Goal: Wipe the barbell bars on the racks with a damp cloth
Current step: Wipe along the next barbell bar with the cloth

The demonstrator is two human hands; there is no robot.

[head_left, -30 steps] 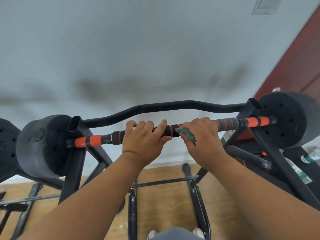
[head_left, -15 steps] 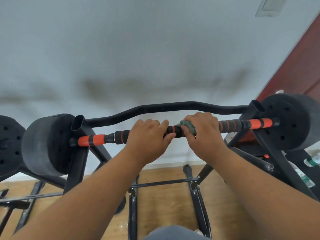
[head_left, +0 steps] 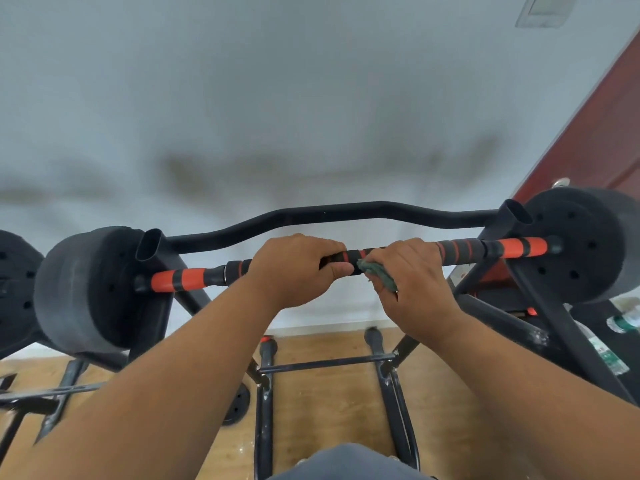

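Foam-sleeved orange-and-black barbell bar [head_left: 349,259], probably heavy and grippy, is sitting racked as left hand [head_left: 294,268] is wrapping it, right hand [head_left: 412,271] pinching limp green cloth [head_left: 377,273] around it.

Orange-and-black banded barbell bar [head_left: 180,278] with soft, matt foam-like grips. Crumpled grey-green cloth [head_left: 375,270], limp. Matt, grainy black round weight plates [head_left: 79,289]. Curved black metal rack bar [head_left: 329,213], smooth, faintly glossy. Light brown wood-grain floor [head_left: 325,386].

orange-black barbell bar [head_left: 349,258] level across rack; green cloth [head_left: 375,270] bunched against its middle.
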